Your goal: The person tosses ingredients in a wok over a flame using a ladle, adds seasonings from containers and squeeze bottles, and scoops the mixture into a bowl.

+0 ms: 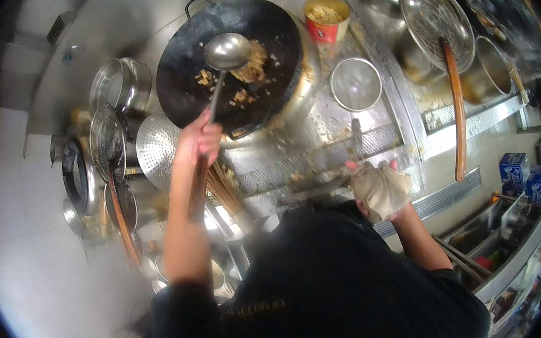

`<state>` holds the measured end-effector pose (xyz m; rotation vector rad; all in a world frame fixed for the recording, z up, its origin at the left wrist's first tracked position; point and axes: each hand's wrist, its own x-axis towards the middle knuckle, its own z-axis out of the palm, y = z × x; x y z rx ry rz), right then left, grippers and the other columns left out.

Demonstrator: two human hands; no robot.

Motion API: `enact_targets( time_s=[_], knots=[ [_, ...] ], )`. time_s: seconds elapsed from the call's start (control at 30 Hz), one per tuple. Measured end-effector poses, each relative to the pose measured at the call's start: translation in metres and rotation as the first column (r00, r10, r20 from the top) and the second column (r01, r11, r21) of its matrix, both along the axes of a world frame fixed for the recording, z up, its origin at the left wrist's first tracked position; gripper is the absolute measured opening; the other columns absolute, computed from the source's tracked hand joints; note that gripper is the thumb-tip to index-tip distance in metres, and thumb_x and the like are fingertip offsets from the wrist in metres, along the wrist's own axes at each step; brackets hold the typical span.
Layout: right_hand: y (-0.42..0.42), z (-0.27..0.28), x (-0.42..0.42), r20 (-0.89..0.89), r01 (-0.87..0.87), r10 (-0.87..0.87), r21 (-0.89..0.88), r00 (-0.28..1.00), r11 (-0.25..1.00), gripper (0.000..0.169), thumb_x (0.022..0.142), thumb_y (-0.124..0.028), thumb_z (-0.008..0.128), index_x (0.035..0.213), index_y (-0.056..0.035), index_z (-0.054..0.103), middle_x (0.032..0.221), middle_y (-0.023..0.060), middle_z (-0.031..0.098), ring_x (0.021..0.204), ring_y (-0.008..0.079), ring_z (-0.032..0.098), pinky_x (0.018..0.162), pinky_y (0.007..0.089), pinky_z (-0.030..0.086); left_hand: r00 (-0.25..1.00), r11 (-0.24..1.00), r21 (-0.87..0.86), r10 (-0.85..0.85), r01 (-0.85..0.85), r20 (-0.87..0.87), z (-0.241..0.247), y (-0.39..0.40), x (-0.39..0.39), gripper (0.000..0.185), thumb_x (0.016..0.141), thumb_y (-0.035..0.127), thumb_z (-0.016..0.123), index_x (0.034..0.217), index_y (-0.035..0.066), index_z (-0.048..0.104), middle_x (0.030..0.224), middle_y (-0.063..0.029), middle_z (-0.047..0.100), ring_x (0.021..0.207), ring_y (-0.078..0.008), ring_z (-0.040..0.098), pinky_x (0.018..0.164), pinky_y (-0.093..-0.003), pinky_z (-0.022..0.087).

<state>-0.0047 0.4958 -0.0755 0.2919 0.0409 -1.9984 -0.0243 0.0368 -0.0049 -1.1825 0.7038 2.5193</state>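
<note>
My left hand [201,137] is closed around the handle of a steel wok ladle [227,51]. The ladle's bowl is over a dark wok [184,79], beside a mound of browned chopped food [254,63]. Smaller bits lie scattered around it, and I cannot tell whether the bowl touches the food. My right hand [398,213], partly hidden beneath, grips a folded beige cloth [381,190] near the front edge of the stove. Just beyond the cloth, a round fine-mesh strainer [356,84] rests on the steel stove top with its handle towards me.
A red and yellow tin [328,34] of chopped food stands right of the wok. A wood-handled wire skimmer [450,59] rests at right. On the left are a perforated ladle [156,148], another wire skimmer [107,140], steel pots [137,81] and a bamboo brush [224,193].
</note>
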Motion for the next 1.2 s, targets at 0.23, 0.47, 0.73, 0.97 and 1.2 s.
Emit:
enact_targets(
  time_s=[0.23, 0.47, 0.73, 0.97, 1.2],
  knots=[
    [-0.003, 0.001, 0.006, -0.044, -0.061, 0.060, -0.021, 0.997, 0.998, 0.124, 0.068, -0.085, 0.056, 0.156, -0.0082, 0.016, 0.113, 0.0235, 0.063, 0.087, 0.0410, 0.067, 0.073, 0.0516, 0.056, 0.986, 0.985, 0.047, -0.163, 0.164, -0.024, 0.019, -0.019, 0.056, 0.035, 0.108, 0.031, 0.035, 0.142, 0.030, 0.043, 0.063, 0.0044, 0.044, 0.039, -0.0052, 0.040, 0.027, -0.0201, 0.031],
    [-0.036, 0.007, -0.009, -0.028, -0.105, 0.107, 0.052, 0.994, 0.993, 0.129, 0.066, -0.091, 0.048, 0.153, 0.0005, 0.021, 0.108, 0.0251, 0.063, 0.084, 0.0399, 0.066, 0.069, 0.0503, 0.055, 0.973, 0.975, -0.047, -0.220, 0.217, -0.064, -0.007, -0.017, -0.045, 0.043, 0.104, 0.045, 0.043, 0.073, 0.015, 0.045, 0.048, 0.0067, 0.036, 0.034, -0.0067, 0.036, 0.029, -0.0219, 0.031],
    [-0.062, 0.012, -0.030, -0.156, -0.096, 0.135, 0.238, 0.978, 0.967, 0.111, 0.080, -0.087, 0.034, 0.148, 0.0012, 0.031, 0.116, 0.0210, 0.061, 0.089, 0.0376, 0.066, 0.067, 0.0470, 0.057, 0.905, 0.838, -0.354, -0.341, 0.416, 0.256, 0.063, -0.037, 0.053, 0.044, 0.106, 0.035, 0.042, 0.149, 0.035, 0.035, 0.059, 0.0094, 0.037, 0.038, -0.0009, 0.030, 0.028, -0.0192, 0.020],
    [-0.215, 0.019, -0.082, -0.244, -0.008, 0.194, 0.602, 0.950, 0.798, 0.051, 0.097, -0.055, 0.046, 0.127, -0.0139, 0.052, 0.114, 0.0087, 0.063, 0.094, 0.0259, 0.063, 0.071, 0.0432, 0.055, 0.752, -0.033, -0.864, -0.476, 0.502, 0.455, 0.022, -0.002, -0.027, 0.047, 0.105, 0.028, 0.044, 0.151, 0.021, 0.039, 0.078, -0.0105, 0.065, 0.057, -0.0189, 0.060, 0.054, -0.0334, 0.052],
    [-0.246, 0.061, -0.084, -0.179, -0.034, 0.334, 0.838, 0.925, 0.545, 0.019, 0.097, -0.029, 0.055, 0.106, -0.0128, 0.060, 0.098, 0.0050, 0.065, 0.080, 0.0173, 0.063, 0.057, 0.0301, 0.051, 0.500, -0.648, -0.649, -0.440, 0.398, 0.746, 0.116, -0.077, 0.049, 0.044, 0.103, 0.021, 0.043, 0.146, 0.030, 0.046, 0.120, -0.0209, 0.065, 0.109, -0.0375, 0.063, 0.097, -0.0426, 0.049]
  ],
)
